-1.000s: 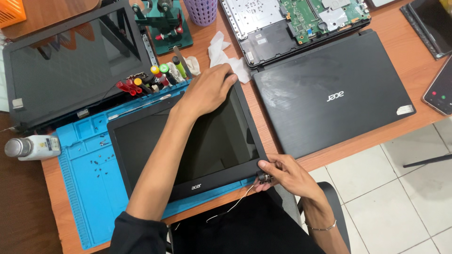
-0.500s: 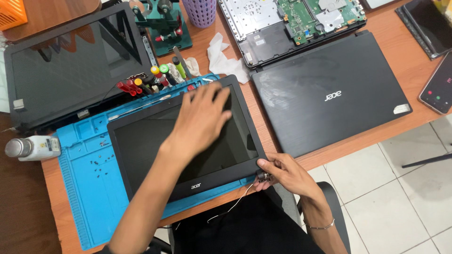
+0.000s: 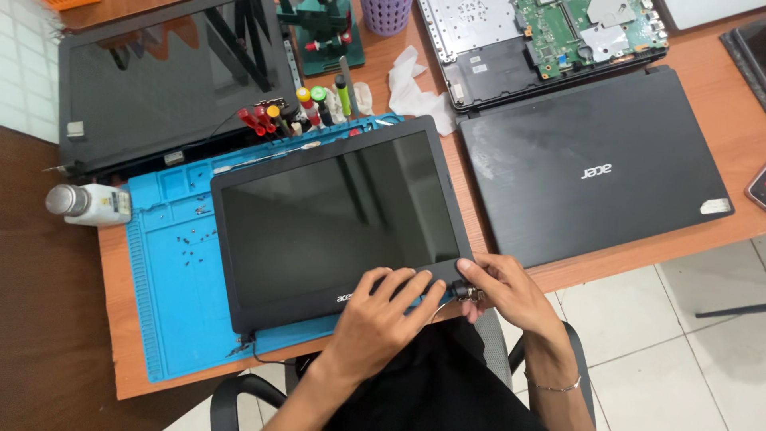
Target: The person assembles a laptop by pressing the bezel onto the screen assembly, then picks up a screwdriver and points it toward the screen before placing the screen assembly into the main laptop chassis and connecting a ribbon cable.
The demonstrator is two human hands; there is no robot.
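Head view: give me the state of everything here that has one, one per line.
Laptop screen panel: detached, flat on blue mat, dark.
Left hand: pressing bottom bezel.
Right hand: gripping corner hinge.
Closed black laptop: lid shut.
Opened laptop base: circuit board exposed.
White bottle: lying down.

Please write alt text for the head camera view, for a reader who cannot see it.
Both hands press the near edge of a detached laptop screen panel lying on a blue repair mat: the left hand lies on its bottom bezel, the right hand grips the hinge corner. A closed black laptop, an opened laptop base and screwdrivers lie around it on the wooden desk.
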